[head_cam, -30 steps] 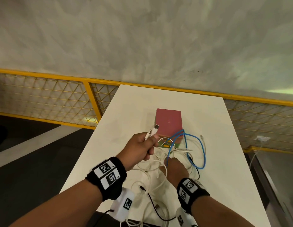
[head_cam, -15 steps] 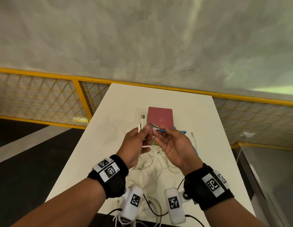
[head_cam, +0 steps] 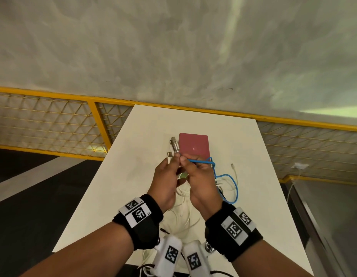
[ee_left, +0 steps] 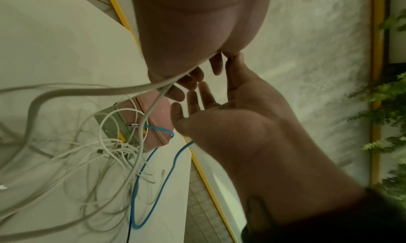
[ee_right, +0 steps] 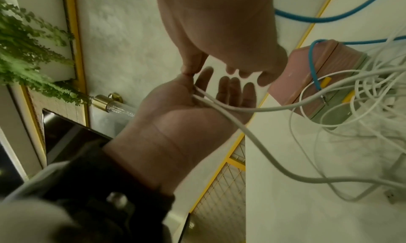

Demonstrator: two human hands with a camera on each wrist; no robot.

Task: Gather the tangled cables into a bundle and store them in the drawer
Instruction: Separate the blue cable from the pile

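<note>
White table [head_cam: 145,136], long axis running away from the person. Pink drawer box [head_cam: 194,145] sits toward the far edge, about midway across; the wrist views show its front with yellow tabs, drawer apparently shut. The cables [ee_left: 105,153] — mostly thin white leads — lie in a loose tangle from the box front back to the near edge, some spilling over that edge. One blue cable [head_cam: 232,186] loops out toward the right edge.

Both hands are raised over the middle of the table, thumbs meeting. Left hand [head_cam: 166,181]: thumb and forefinger pinch several white connector ends, which stand up above the fist; the other fingers are fairly straight in the right wrist view. Right hand [head_cam: 201,184]: pinches the end of the blue cable against the left hand's group, the blue lead trailing off over its knuckles to the right.

Step in hand, as I judge it: collecting plug ends into one grip before coiling.

- Pass the blue end fully into the left pinch, plugs level, before the right lets go.
- Then run the right hand down the leads, drawing slack in loops — not yanking, since the strands cross one another near the box front and could snag the tabs.
- Drawer not yet open; bundle not yet formed.
</note>
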